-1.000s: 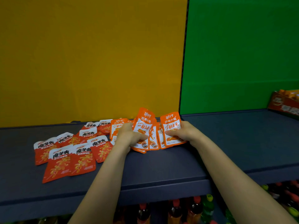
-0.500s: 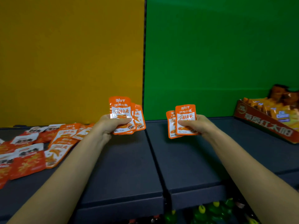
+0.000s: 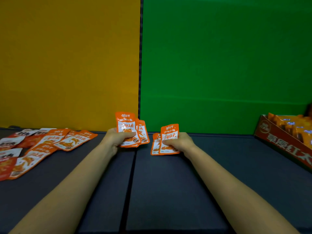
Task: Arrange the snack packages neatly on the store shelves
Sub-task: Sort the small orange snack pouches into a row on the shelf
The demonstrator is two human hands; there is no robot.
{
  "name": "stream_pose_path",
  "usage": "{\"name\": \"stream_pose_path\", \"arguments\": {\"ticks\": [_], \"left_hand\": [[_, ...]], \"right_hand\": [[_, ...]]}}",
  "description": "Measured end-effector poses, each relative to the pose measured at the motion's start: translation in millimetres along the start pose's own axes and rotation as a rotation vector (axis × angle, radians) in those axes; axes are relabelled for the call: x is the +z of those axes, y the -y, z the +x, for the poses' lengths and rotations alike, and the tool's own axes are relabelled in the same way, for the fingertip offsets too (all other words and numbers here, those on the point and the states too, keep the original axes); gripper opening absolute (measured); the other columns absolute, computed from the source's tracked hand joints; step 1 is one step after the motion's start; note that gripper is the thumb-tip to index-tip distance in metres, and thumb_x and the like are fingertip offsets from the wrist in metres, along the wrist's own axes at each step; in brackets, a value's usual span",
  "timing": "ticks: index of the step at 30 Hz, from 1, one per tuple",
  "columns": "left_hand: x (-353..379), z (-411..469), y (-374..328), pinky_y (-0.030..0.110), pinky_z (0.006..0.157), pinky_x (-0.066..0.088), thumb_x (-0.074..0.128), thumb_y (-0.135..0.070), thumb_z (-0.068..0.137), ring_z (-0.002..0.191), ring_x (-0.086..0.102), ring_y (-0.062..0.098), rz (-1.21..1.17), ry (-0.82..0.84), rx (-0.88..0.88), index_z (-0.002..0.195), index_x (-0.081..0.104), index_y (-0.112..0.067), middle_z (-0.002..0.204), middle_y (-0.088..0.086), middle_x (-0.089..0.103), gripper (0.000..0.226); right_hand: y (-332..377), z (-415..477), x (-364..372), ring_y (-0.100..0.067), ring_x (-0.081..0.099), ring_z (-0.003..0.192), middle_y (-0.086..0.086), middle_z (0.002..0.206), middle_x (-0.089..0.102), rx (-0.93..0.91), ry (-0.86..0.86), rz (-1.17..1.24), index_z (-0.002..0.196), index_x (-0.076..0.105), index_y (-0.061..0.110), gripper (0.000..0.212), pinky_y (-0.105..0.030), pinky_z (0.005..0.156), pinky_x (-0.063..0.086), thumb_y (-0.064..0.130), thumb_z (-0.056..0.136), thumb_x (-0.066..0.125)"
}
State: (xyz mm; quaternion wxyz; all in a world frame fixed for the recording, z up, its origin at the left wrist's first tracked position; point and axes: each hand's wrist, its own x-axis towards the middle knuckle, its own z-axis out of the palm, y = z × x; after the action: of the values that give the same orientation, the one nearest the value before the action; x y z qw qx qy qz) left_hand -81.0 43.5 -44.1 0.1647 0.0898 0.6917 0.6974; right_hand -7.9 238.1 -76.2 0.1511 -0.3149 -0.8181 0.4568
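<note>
Head view: left hand [image 3: 116, 138] and right hand [image 3: 179, 142] each pinch orange packets [image 3: 125, 123], now carried off the heap [image 3: 50, 142] (still untidy) toward the green-backed shelf [image 3: 228, 166].

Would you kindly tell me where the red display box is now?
Head view: the red display box sits on the shelf at the far right, before the green panel, right of the right hand.

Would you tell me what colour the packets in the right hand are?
The packets are orange and white; head view.
</note>
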Motion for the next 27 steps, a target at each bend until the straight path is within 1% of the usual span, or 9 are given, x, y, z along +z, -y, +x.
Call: {"name": "stream_pose_path", "arguments": {"ticks": [3, 6, 10, 12, 16, 18, 21, 24, 27], "left_hand": [[-7.7, 7.7, 1.2, 0.034, 0.071, 0.048, 0.07, -0.004, 0.077, 0.069, 0.061, 0.016, 0.008, -0.012, 0.002, 0.083, 0.058, -0.013, 0.117, 0.018, 0.064, 0.017], [-11.0, 13.9, 2.3, 0.031, 0.066, 0.051, 0.07, -0.004, 0.077, 0.071, 0.062, 0.018, 0.0, -0.015, 0.01, 0.087, 0.059, -0.012, 0.115, 0.019, 0.064, 0.017], [-10.0, 15.8, 4.7, 0.037, 0.076, 0.049, 0.07, -0.005, 0.078, 0.072, 0.062, 0.018, -0.019, -0.015, 0.01, 0.099, 0.058, -0.009, 0.109, 0.015, 0.064, 0.025], [-9.2, 15.5, 4.5, 0.037, 0.076, 0.048, 0.069, -0.005, 0.078, 0.072, 0.062, 0.017, -0.027, -0.012, 0.014, 0.092, 0.059, -0.011, 0.103, 0.013, 0.063, 0.019], [-8.5, 15.1, 6.8, 0.036, 0.076, 0.049, 0.07, -0.005, 0.077, 0.073, 0.062, 0.018, -0.03, 0.0, 0.011, 0.091, 0.058, -0.012, 0.092, 0.007, 0.064, 0.019], [-6.7, 13.4, 8.4, 0.033, 0.068, 0.051, 0.07, -0.004, 0.077, 0.073, 0.063, 0.018, -0.031, 0.026, 0.011, 0.087, 0.058, -0.014, 0.084, 0.005, 0.065, 0.018], [-4.2, 10.6, 11.1, 0.028, 0.06, 0.051, 0.07, -0.004, 0.077, 0.071, 0.063, 0.018, -0.016, 0.048, 0.007, 0.083, 0.058, -0.015, 0.081, 0.004, 0.065, 0.017], [-3.2, 8.8, 12.8, 0.029, 0.063, 0.051, 0.069, -0.004, 0.078, 0.073, 0.063, 0.019, -0.019, 0.052, -0.001, 0.083, 0.058, -0.014, 0.082, 0.005, 0.064, 0.016], [-2.9, 6.0, 12.6, 0.029, 0.063, 0.05, 0.069, -0.004, 0.078, 0.073, 0.063, 0.018, -0.033, 0.062, 0.01, 0.083, 0.058, -0.015, 0.081, 0.005, 0.064, 0.016]], "right_hand": [[2.9, 4.6, 7.6, -0.022, 0.065, 0.104, -0.002, 0.108, 0.072, -0.016, 0.043, -0.074, 0.095, 0.072, 0.021, 0.037, -0.041, 0.099, 0.046, 0.043, 0.065, 0.076], [3.8, 3.4, 5.4, -0.02, 0.065, 0.104, -0.001, 0.109, 0.072, -0.022, 0.047, -0.081, 0.092, 0.071, 0.023, 0.028, -0.04, 0.099, 0.047, 0.04, 0.07, 0.074], [0.3, 3.1, 3.3, -0.021, 0.065, 0.104, -0.001, 0.109, 0.071, -0.061, 0.057, -0.067, 0.09, 0.068, 0.024, 0.022, -0.041, 0.097, 0.048, 0.033, 0.071, 0.074], [-0.2, 3.3, 1.1, -0.022, 0.066, 0.102, -0.005, 0.11, 0.07, -0.076, 0.046, 0.027, 0.097, 0.067, 0.018, 0.026, -0.04, 0.095, 0.05, 0.026, 0.073, 0.075], [2.2, 4.5, -21.3, -0.023, 0.065, 0.09, -0.014, 0.105, 0.069, -0.117, -0.027, 0.231, 0.095, 0.064, 0.009, 0.014, -0.037, 0.089, 0.052, 0.011, 0.082, 0.068], [-2.9, 10.7, -36.3, -0.023, 0.065, 0.084, -0.014, 0.099, 0.07, -0.102, -0.066, 0.178, 0.1, 0.064, 0.001, 0.024, -0.035, 0.085, 0.052, 0.011, 0.08, 0.069], [-16.8, 15.0, -46.8, -0.021, 0.064, 0.079, -0.01, 0.092, 0.069, -0.006, -0.005, 0.02, 0.099, 0.065, 0.002, 0.027, -0.03, 0.081, 0.05, 0.012, 0.075, 0.07], [-26.1, 18.6, -46.6, -0.023, 0.066, 0.097, -0.007, 0.107, 0.07, 0.054, 0.005, -0.128, 0.102, 0.066, 0.012, 0.059, -0.036, 0.093, 0.05, 0.039, 0.05, 0.073], [-18.8, 12.3, -42.3, -0.022, 0.062, 0.108, -0.001, 0.113, 0.068, 0.041, 0.011, -0.287, 0.102, 0.068, 0.02, 0.042, -0.041, 0.102, 0.044, 0.043, 0.066, 0.071]]}}
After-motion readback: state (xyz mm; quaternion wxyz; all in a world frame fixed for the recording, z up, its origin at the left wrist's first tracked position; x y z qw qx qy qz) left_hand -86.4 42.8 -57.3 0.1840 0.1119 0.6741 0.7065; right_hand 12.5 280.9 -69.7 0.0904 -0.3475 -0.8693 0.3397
